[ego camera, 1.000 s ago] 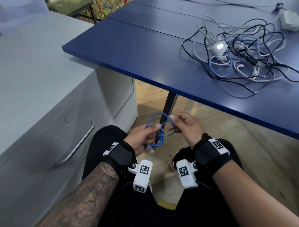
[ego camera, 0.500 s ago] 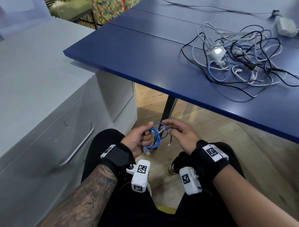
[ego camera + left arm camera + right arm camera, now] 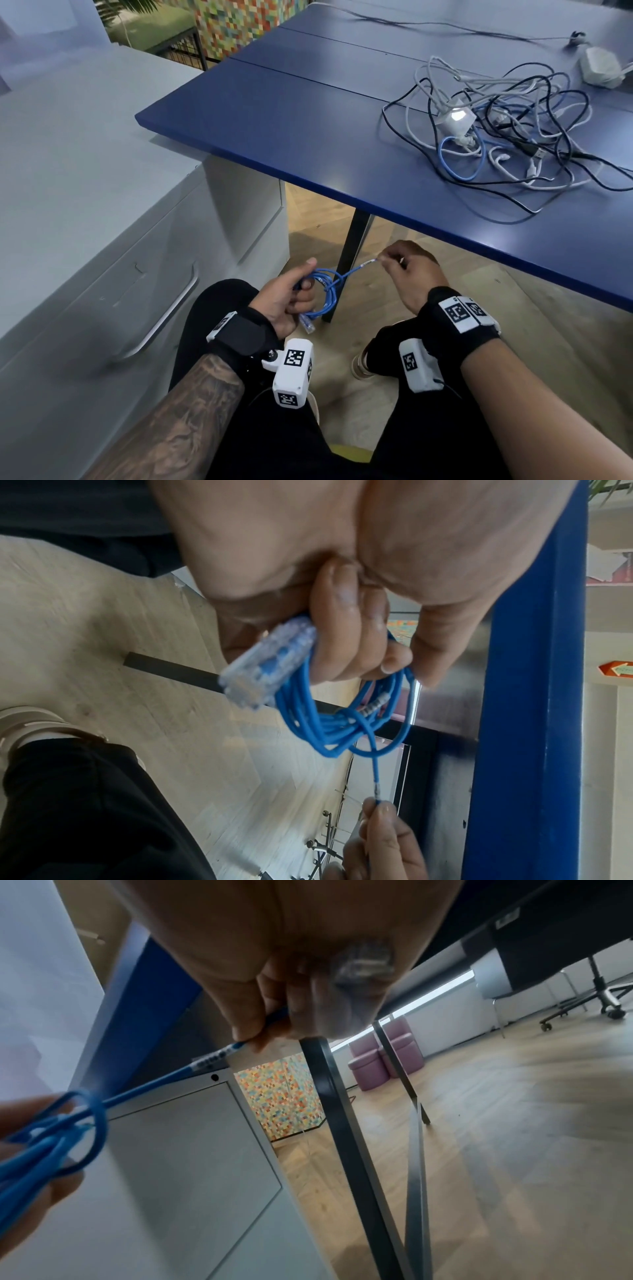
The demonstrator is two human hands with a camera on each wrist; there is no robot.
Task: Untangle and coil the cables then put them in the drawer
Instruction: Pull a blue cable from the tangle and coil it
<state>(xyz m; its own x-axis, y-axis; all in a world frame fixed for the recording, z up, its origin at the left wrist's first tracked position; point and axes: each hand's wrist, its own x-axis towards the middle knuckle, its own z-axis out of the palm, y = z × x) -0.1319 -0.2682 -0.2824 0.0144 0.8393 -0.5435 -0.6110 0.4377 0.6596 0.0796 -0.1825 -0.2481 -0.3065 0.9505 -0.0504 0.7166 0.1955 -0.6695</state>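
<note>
My left hand (image 3: 291,298) grips a small coil of blue network cable (image 3: 325,291) over my lap; one clear plug (image 3: 267,664) hangs below its fingers (image 3: 342,631). The free end of the blue cable (image 3: 143,1088) runs taut up and right to my right hand (image 3: 407,270), which pinches it near the other clear plug (image 3: 363,964) tucked in the palm. That end passes through the coil's loop (image 3: 363,731). A tangle of black, white and blue cables (image 3: 513,133) lies on the blue table (image 3: 308,137). The grey drawer cabinet (image 3: 102,274) stands at my left, its drawer closed.
The drawer's metal handle (image 3: 171,315) faces my left knee. A black table leg (image 3: 349,260) stands just behind the hands. A white power adapter (image 3: 599,66) lies at the table's far right. Wooden floor (image 3: 514,1123) spreads to the right, with purple stools (image 3: 383,1058) beyond.
My right hand has pulled the cable's free end out to the right and upward, drawing it taut from the coil. The left hand keeps its grip on the coil.
</note>
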